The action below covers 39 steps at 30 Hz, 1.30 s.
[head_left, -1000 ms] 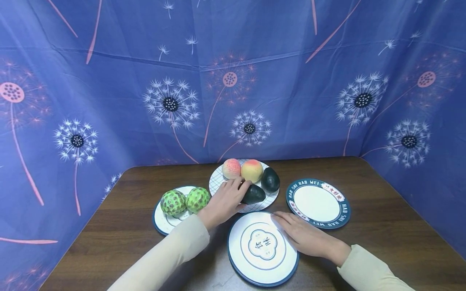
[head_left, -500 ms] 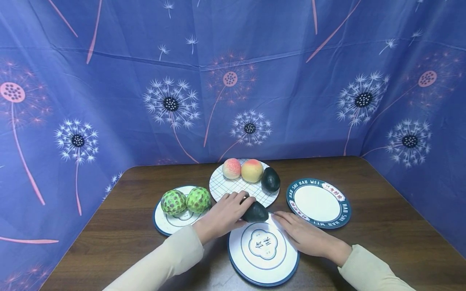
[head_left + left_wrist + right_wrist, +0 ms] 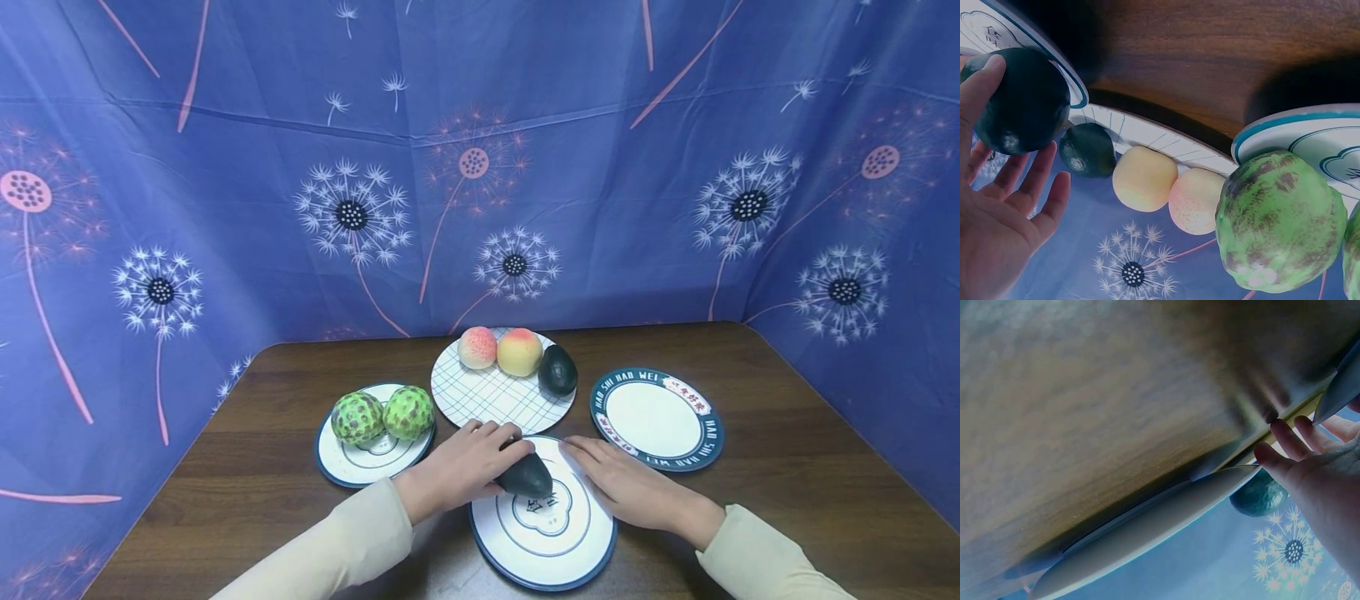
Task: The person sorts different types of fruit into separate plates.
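My left hand [image 3: 467, 468] grips a dark green avocado [image 3: 528, 478] over the upper left part of the front plate [image 3: 542, 565], white with a blue rim. In the left wrist view, the thumb lies across the near side of the avocado [image 3: 1029, 103] and the fingers are behind and below it. My right hand [image 3: 624, 490] rests at the right rim of that plate, fingers extended and holding nothing. Behind, a grid-patterned plate [image 3: 480, 404] bears two peaches [image 3: 498, 350] side by side and a second avocado [image 3: 558, 371].
On the left, a blue-rimmed plate [image 3: 335, 463] carries two green, brown-blotched fruits [image 3: 382, 414]. A plate with a lettered dark teal rim [image 3: 708, 433] lies on the right with no fruit on it. A blue dandelion-print cloth [image 3: 600, 250] hangs behind the wooden table [image 3: 247, 500].
My left hand has lifted the front avocado off the grid-patterned plate and brought it nearer, over the front plate. My right hand has stayed at the front plate's rim.
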### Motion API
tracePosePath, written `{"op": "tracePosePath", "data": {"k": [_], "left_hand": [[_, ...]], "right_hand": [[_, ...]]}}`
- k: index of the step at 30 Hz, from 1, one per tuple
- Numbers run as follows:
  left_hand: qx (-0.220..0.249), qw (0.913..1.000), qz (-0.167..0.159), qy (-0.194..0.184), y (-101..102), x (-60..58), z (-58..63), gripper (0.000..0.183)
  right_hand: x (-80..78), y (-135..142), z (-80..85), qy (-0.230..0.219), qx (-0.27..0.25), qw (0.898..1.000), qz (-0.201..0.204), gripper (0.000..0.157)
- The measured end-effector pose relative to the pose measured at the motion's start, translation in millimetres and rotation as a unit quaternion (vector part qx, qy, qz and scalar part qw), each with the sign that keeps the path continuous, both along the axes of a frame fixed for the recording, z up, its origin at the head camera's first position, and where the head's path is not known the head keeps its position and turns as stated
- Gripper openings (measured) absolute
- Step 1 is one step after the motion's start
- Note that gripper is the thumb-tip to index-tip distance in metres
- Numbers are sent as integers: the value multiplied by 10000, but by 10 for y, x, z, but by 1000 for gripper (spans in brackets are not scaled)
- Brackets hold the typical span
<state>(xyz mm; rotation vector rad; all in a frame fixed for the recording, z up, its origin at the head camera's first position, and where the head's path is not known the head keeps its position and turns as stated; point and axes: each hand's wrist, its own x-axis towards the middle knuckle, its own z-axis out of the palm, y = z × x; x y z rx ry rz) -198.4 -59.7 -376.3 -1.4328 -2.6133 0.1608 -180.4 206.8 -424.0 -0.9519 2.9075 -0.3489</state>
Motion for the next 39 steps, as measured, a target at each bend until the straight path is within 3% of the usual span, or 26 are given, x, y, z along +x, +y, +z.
{"op": "tracePosePath", "data": {"k": [16,23,29,39], "left_hand": [[-112,9983,-326,-478,-27,-8,55,72],[-23,9968,-564,-565,-65,-35,64,65],[-41,9948,-480,-895,-82,-55,72,68],[-184,9959,-484,-742,-89,-68,48,73]], "right_hand": [[13,4,18,-105,48,9999,-58,54],[17,-5,25,-53,52,10000,-37,53],[11,10,15,-37,41,10000,-4,54],[9,9,12,-44,75,10000,-7,55]]}}
